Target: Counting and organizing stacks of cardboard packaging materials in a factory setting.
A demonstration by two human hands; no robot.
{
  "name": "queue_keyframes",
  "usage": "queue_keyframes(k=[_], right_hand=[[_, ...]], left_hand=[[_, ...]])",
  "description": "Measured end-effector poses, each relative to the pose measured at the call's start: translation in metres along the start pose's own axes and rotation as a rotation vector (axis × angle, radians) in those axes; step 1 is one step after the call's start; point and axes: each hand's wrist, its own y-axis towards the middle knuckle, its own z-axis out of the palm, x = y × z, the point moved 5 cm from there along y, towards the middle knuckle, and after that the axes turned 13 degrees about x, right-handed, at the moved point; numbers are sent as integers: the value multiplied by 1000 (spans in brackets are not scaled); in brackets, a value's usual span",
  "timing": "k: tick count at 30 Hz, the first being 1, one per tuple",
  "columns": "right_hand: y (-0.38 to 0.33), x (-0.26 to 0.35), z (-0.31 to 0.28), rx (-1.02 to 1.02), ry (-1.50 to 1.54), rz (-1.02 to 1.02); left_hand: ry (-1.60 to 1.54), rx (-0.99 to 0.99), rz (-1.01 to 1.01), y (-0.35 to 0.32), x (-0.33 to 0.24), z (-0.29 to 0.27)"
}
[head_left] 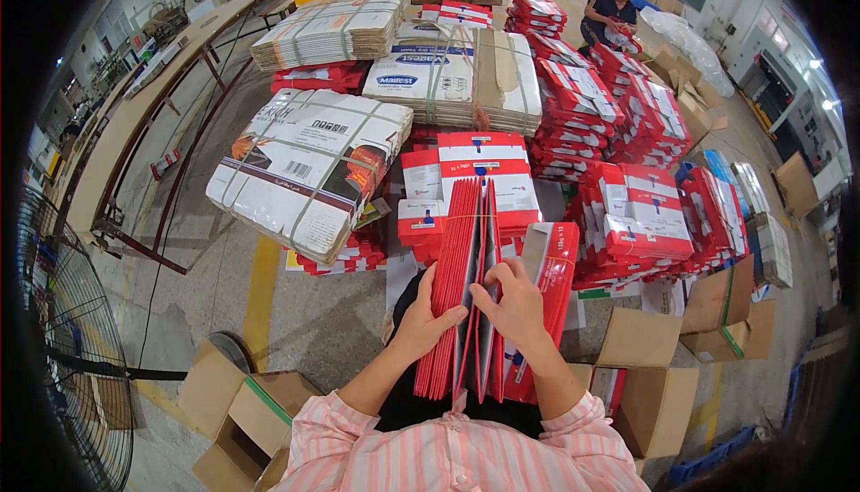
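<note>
The left hand (418,323) holds the red stack (445,349) by its left side, thumb over the top edges and fingers round the outside. The right hand (520,306) is at the thin red sheets on the other side of the gap. Its fingers are bent and its thumb dips toward the gap, but I cannot tell if it pinches a sheet. So the red stack is between the two hands, standing on edge and spread apart in the middle.

A thin band goes across its far end, so it looks bundled. The hands seem to be partway through it; I cannot tell how many sheets are done.

Just beside, under the right arm, is a red pack (560,281). Past the hands is a red pile (484,189), with a bigger pile (640,214) to the right. These look like neat bundles, but I cannot tell if they are finished or waiting. A white bundle (309,169) tied with straps sits on the left. A brown box (658,411) stands open near the right arm.
</note>
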Motion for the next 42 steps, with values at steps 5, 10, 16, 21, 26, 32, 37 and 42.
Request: queue_keyframes(k=[5, 10, 16, 21, 26, 32, 37, 42], right_hand=[[-2, -2, -1, -83, -78, 17], [-2, 4, 0, -87, -127, -56], [0, 11, 1, -92, -134, -23], [0, -1, 2, -145, -71, 14], [1, 5, 4, -152, -181, -86], [2, 18, -4, -118, -205, -65], [3, 9, -2, -129, 14, 8], [5, 11, 0, -123, -219, -113]], left_hand=[[28, -9, -19, -1, 2, 0], [-5, -23, 29, -1, 5, 0], [-43, 10, 46, -1, 4, 1], [-102, -24, -4, -2, 2, -1], [-122, -28, 10, -1, -2, 1], [-103, 6, 34, -1, -2, 1], [-162, -31, 49, -1, 8, 1], [-198, -41, -142, -1, 8, 4]])
